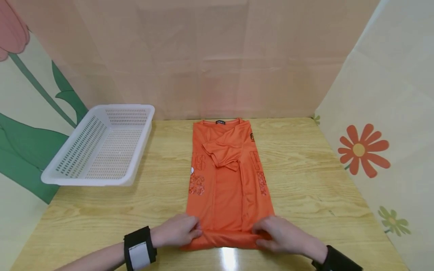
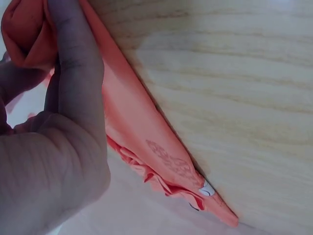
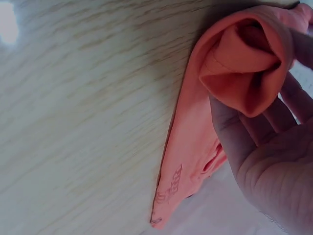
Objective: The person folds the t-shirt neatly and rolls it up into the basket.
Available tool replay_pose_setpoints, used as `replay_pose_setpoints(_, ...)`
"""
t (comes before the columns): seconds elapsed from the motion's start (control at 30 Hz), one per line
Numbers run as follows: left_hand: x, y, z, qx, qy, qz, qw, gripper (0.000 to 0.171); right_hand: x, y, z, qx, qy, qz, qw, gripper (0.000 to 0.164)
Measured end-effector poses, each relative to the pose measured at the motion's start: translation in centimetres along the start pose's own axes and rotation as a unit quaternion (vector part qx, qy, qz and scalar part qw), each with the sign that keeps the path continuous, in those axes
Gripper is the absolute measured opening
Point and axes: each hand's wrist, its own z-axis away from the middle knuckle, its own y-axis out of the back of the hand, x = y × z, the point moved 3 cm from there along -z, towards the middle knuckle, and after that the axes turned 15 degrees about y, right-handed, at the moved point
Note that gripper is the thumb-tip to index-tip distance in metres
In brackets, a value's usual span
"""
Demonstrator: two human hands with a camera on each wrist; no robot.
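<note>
An orange short-sleeved T-shirt (image 1: pixel 228 195) lies lengthwise on the table, its sides turned in to a narrow strip and its collar at the far end. A sleeve lies across its upper middle. The near hem is rolled into a thick tube. My left hand (image 1: pixel 178 230) grips the left end of this roll, fingers over the top. At the right end my right hand (image 1: pixel 283 235) holds the roll between thumb and fingers. In the right wrist view the hollow end of the rolled shirt (image 3: pixel 244 63) shows beside the curled fingers.
A white perforated plastic basket (image 1: pixel 135 165) stands at the back left of the wooden table (image 1: pixel 305 169). A beige-pink sheet (image 1: pixel 220 56) rises along the table's far edge. Flower-printed sheets (image 1: pixel 390 94) border both sides.
</note>
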Motion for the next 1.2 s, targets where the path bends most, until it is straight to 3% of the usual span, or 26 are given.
replay_pose_setpoints(0.1, 0.6, 0.5, 0.5, 0.002, 0.022, -0.007, 0.9997, 0.024, 0.8, -0.1, -0.2, 0.000, -0.015, -0.069, 0.998, 0.004)
replay_pose_setpoints(0.17, 0.9, 0.5, 0.6, 0.006, 0.017, -0.030, 0.9994, 0.024, 2.2, -0.8, 0.0, 0.005, -0.006, -0.100, 0.995, 0.006)
replay_pose_setpoints(0.27, 1.5, 0.2, 0.7, 0.031, -0.039, -0.098, 0.9940, 0.012, 5.1, -2.4, 0.7, 0.011, 0.021, -0.135, 0.991, 0.014)
replay_pose_setpoints(0.33, 2.0, -0.1, 0.9, 0.055, -0.096, -0.156, 0.9815, 0.011, 7.6, -3.8, 1.2, 0.009, 0.026, -0.150, 0.988, 0.018)
replay_pose_setpoints(0.43, 2.5, -0.6, 1.1, 0.087, -0.158, -0.220, 0.9587, 0.032, 10.3, -5.2, 1.7, -0.006, -0.007, -0.171, 0.985, 0.021)
replay_pose_setpoints(0.53, 2.5, -1.0, 1.2, 0.090, -0.166, -0.252, 0.9492, 0.039, 12.0, -6.1, 2.0, -0.022, -0.041, -0.189, 0.981, 0.022)
replay_pose_setpoints(0.67, 2.3, -1.4, 1.1, 0.078, -0.154, -0.246, 0.9538, 0.031, 10.9, -5.6, 1.8, -0.031, -0.055, -0.217, 0.974, 0.025)
replay_pose_setpoints(0.77, 2.1, -1.4, 0.8, 0.053, -0.145, -0.188, 0.9701, 0.018, 7.7, -3.6, 1.2, -0.036, -0.055, -0.217, 0.974, 0.025)
replay_pose_setpoints(0.87, 1.7, -1.2, 0.4, 0.023, -0.128, -0.109, 0.9855, 0.017, 4.2, -1.3, 0.6, -0.037, -0.058, -0.187, 0.980, 0.017)
replay_pose_setpoints(0.93, 1.4, -1.1, 0.1, 0.010, -0.118, -0.071, 0.9904, 0.023, 2.1, -0.1, 0.2, -0.027, -0.066, -0.152, 0.986, 0.014)
replay_pose_setpoints(1.07, 1.1, -0.8, -0.2, 0.003, -0.108, -0.041, 0.9933, 0.029, -0.2, 0.8, -0.2, -0.016, -0.041, -0.028, 0.999, 0.036)
replay_pose_setpoints(1.2, 1.1, -0.4, -0.4, 0.006, -0.094, -0.035, 0.9949, 0.030, -1.3, 0.2, -0.5, -0.001, 0.005, 0.109, 0.994, 0.042)
